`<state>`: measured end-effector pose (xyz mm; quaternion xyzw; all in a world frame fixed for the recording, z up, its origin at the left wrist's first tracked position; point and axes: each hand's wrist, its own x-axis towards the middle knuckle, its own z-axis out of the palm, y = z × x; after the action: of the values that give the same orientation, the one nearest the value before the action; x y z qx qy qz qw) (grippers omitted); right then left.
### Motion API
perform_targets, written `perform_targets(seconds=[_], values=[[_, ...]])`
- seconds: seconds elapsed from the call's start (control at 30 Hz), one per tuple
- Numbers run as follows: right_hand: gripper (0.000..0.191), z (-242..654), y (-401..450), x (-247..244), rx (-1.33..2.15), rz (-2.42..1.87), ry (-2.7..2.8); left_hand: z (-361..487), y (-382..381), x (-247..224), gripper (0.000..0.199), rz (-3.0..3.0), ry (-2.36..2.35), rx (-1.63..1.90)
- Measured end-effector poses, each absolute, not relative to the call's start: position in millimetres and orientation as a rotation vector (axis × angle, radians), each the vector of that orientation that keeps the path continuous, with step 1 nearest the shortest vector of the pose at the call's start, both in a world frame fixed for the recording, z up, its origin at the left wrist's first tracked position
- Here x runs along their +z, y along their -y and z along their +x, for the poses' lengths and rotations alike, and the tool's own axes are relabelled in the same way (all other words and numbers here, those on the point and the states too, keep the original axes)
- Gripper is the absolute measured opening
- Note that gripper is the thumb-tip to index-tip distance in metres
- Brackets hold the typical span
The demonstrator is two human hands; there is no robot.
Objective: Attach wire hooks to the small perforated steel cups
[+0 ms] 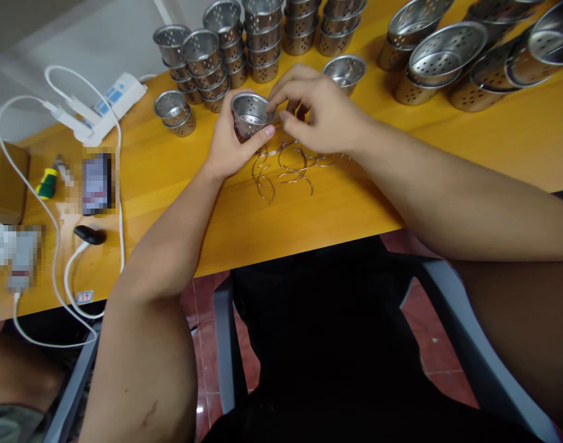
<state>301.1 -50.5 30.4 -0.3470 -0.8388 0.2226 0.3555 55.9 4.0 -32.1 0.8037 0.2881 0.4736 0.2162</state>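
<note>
Arms [429, 178] extend forward, left hand [232, 138] cupped, right hand [315, 111] arched with fingers [283, 89] curled toward its thumb [295, 128].

A small sticker [85, 298] on the table [156, 172] reads, perhaps, "39".

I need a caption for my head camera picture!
Left hand holds a holed metal cup, right hand at its rim, wires on the table.

Silver cup [252, 114], dotted with holes; silvery wires [304, 162]; yellow-orange table [159, 184]; white cable [121, 215]; green-and-yellow handle [47, 183].
</note>
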Motion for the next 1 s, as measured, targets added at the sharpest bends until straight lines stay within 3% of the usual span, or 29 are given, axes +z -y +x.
perform_targets(seconds=[0.67,0.87,1.0], values=[[0.051,299.9,55.6,33.0,0.613,-1.091,2.126,58.4,3.7,-23.8,0.077,2.230,-0.902,1.254],[0.036,296.1,59.5,34.5,0.662,-0.962,2.183,57.6,0.7,-26.5,0.079,2.253,-0.872,1.265],[0.041,292.2,58.7,32.1,0.751,-1.002,2.194,58.1,-3.3,-32.1,0.082,2.279,-0.836,1.282]])
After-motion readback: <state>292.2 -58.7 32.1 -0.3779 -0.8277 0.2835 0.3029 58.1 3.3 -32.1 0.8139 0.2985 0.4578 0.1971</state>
